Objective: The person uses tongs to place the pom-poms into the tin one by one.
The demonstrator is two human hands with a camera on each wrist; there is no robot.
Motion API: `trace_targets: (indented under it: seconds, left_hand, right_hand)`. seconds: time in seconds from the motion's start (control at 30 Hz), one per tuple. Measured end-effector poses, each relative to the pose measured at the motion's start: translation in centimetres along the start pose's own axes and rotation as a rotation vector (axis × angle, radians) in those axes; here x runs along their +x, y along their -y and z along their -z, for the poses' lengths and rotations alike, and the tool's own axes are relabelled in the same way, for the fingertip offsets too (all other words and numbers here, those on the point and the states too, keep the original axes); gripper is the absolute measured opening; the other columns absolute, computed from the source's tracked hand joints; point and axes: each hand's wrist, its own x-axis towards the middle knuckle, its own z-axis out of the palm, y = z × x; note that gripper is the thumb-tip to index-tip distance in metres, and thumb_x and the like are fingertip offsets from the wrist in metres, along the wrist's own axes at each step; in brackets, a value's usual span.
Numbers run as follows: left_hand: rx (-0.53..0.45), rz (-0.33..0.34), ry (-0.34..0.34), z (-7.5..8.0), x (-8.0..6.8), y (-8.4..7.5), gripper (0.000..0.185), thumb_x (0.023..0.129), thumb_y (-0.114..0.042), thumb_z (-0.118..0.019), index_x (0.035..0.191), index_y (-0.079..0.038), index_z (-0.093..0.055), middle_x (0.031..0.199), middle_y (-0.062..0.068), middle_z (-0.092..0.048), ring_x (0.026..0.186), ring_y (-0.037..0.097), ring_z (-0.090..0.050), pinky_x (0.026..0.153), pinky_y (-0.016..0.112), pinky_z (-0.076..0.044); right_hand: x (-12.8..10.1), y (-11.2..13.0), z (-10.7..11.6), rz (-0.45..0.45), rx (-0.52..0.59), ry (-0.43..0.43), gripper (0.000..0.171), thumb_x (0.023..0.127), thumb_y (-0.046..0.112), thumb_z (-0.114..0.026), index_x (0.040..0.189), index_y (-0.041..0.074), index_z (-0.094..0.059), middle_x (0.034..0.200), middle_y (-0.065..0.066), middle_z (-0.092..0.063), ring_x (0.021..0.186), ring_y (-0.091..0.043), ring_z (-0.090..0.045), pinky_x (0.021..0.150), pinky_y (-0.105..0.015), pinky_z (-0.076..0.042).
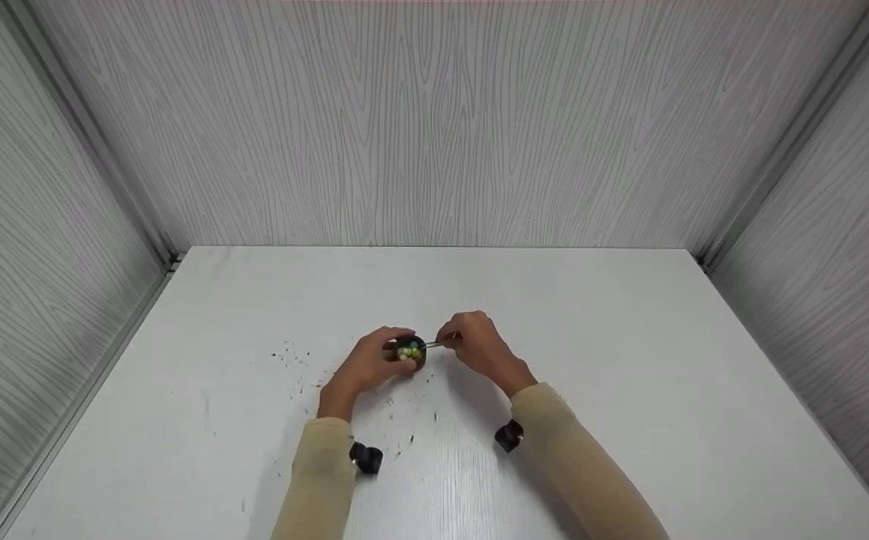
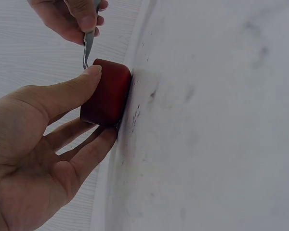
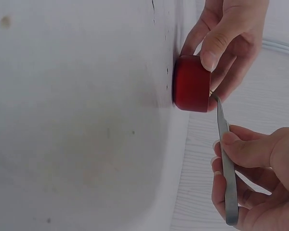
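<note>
A small round dark-red dish (image 1: 410, 352) (image 2: 107, 92) (image 3: 191, 84) stands on the white table (image 1: 592, 360), filled with small yellow, green and white beads (image 1: 408, 351). My left hand (image 1: 369, 363) (image 2: 48, 130) grips its side with thumb and fingers. My right hand (image 1: 478, 345) (image 3: 253, 178) pinches metal tweezers (image 1: 436, 343) (image 2: 88, 45) (image 3: 225, 163), whose tips reach over the dish's rim. In the wrist views the dish's inside is hidden.
Dark specks (image 1: 292, 354) lie scattered on the table to the left of and in front of the dish. Grey wood-grain walls (image 1: 434, 127) close in the back and both sides. A black wrist camera mount (image 1: 365, 457) sits on each beige sleeve.
</note>
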Motion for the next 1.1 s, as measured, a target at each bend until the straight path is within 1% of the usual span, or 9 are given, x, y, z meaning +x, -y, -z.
trace_targets:
  seconds: [0.4,0.6,0.73,0.87,1.1]
  left_hand:
    - [0.009,-0.014,-0.005,-0.1,0.1,0.2,0.054,0.092,-0.012,-0.078,0.143,-0.011,-0.060,0.140,0.015,-0.061,0.135,0.039,-0.059,0.116,0.052,-0.047]
    - [-0.011,-0.010,-0.006,-0.1,0.2,0.3,0.054,0.092,-0.011,-0.078,0.143,-0.011,-0.060,0.141,0.015,-0.060,0.136,0.039,-0.058,0.116,0.053,-0.047]
    - [-0.021,-0.014,-0.001,-0.2,0.3,0.3,0.053,0.093,-0.011,-0.077,0.143,-0.011,-0.060,0.141,0.016,-0.060,0.136,0.040,-0.058,0.114,0.053,-0.048]
    - [-0.027,-0.005,0.000,-0.2,0.3,0.3,0.053,0.093,-0.011,-0.077,0.143,-0.011,-0.060,0.142,0.017,-0.059,0.136,0.041,-0.057,0.115,0.053,-0.048]
    - [-0.017,-0.003,0.009,-0.1,0.3,0.2,0.053,0.093,-0.010,-0.076,0.144,-0.011,-0.059,0.143,0.017,-0.059,0.137,0.042,-0.056,0.115,0.054,-0.047]
  right_hand:
    - [0.1,-0.3,-0.4,0.004,0.003,0.006,0.017,0.091,-0.008,-0.070,0.096,0.002,-0.082,0.096,-0.013,-0.078,0.089,-0.026,-0.073,0.080,-0.041,-0.063]
    - [-0.2,-0.4,-0.1,-0.006,0.010,0.002,0.016,0.092,-0.006,-0.071,0.097,0.004,-0.083,0.095,-0.012,-0.078,0.088,-0.024,-0.073,0.078,-0.040,-0.063]
    - [-0.5,-0.6,0.6,-0.021,0.006,-0.008,0.016,0.091,-0.006,-0.072,0.097,0.005,-0.083,0.095,-0.012,-0.078,0.087,-0.023,-0.072,0.076,-0.038,-0.062]
    - [-0.9,-1.0,1.5,-0.032,0.012,-0.026,0.016,0.091,-0.007,-0.072,0.097,0.004,-0.083,0.095,-0.012,-0.078,0.088,-0.023,-0.071,0.078,-0.038,-0.062]
    - [-2.1,-2.1,3.5,-0.023,0.024,-0.046,0.017,0.090,-0.008,-0.072,0.097,0.004,-0.083,0.095,-0.012,-0.078,0.086,-0.023,-0.071,0.075,-0.037,-0.061]
